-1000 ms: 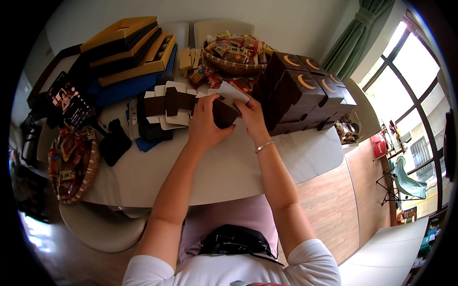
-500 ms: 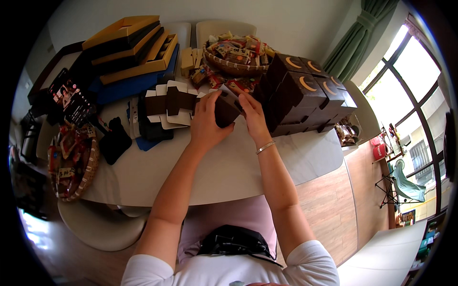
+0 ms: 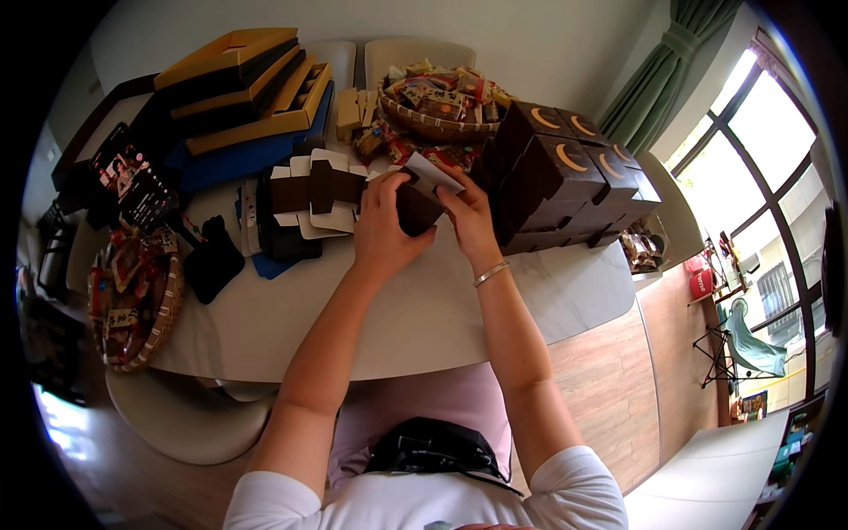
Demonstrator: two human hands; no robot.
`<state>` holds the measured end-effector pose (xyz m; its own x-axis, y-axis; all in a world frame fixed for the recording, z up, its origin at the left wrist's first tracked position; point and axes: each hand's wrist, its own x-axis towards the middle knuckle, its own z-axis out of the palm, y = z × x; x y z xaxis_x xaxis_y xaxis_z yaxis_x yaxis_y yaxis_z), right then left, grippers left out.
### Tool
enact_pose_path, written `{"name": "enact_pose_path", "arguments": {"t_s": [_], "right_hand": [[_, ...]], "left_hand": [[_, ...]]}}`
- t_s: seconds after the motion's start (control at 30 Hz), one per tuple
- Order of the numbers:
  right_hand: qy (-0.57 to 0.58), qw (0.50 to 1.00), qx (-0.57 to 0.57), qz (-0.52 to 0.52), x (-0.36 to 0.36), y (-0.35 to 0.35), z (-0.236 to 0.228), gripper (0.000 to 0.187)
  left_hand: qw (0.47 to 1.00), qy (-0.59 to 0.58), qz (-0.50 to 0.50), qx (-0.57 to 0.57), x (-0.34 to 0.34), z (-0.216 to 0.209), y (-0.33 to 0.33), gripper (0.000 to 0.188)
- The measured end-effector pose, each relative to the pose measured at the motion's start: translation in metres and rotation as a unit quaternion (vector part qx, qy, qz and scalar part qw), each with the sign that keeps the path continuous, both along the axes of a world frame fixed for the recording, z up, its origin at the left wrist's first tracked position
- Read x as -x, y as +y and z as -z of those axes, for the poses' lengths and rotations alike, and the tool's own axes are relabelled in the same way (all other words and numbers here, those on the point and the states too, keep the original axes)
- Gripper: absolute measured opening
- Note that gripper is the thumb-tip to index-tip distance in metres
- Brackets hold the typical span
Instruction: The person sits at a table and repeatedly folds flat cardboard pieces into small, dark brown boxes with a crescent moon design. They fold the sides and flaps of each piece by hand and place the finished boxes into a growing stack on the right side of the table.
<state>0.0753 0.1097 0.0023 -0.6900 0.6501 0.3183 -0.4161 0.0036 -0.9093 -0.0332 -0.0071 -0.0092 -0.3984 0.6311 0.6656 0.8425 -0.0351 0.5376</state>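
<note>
Both hands gripped a small dark brown box (image 3: 418, 205) with a white flap raised over the white table (image 3: 291, 309): the left hand (image 3: 382, 231) clasped its left side, fingers closed on it, and the right hand (image 3: 471, 221) pinched its right side. The box sat just left of the stack of dark brown boxes with orange crescents (image 3: 565, 177). Flat folded box blanks (image 3: 314, 193) lay left of that stack, beyond the left hand, and a wicker basket of wrapped snacks (image 3: 437, 102) stood behind it.

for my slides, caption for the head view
Both hands, left hand and right hand, fold a dark brown box on a white table.
</note>
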Motion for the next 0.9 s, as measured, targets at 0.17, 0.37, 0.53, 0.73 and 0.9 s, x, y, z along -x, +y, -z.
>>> {"name": "enact_pose_path", "arguments": {"t_s": [0.17, 0.37, 0.53, 0.73, 0.9], "right_hand": [[0.0, 1.0, 0.006, -0.004, 0.002, 0.013, 0.015, 0.04], [0.012, 1.0, 0.008, -0.019, 0.002, 0.005, 0.008, 0.035], [0.035, 0.998, 0.04, -0.038, 0.002, 0.001, 0.002, 0.043], [-0.021, 0.997, -0.07, -0.021, 0.009, 0.005, 0.013, 0.045], [-0.022, 0.994, -0.108, 0.0, 0.013, -0.005, 0.016, 0.04]], "left_hand": [[1.0, 0.02, 0.002, 0.005, -0.002, 0.0, 0.001, 0.086], [1.0, 0.005, -0.001, 0.02, -0.001, 0.003, 0.0, 0.086], [1.0, 0.006, -0.007, 0.023, -0.002, 0.002, 0.0, 0.09], [0.999, -0.007, -0.038, 0.005, -0.003, 0.004, 0.002, 0.109], [0.997, -0.048, -0.051, 0.039, -0.004, -0.002, -0.001, 0.108]]}}
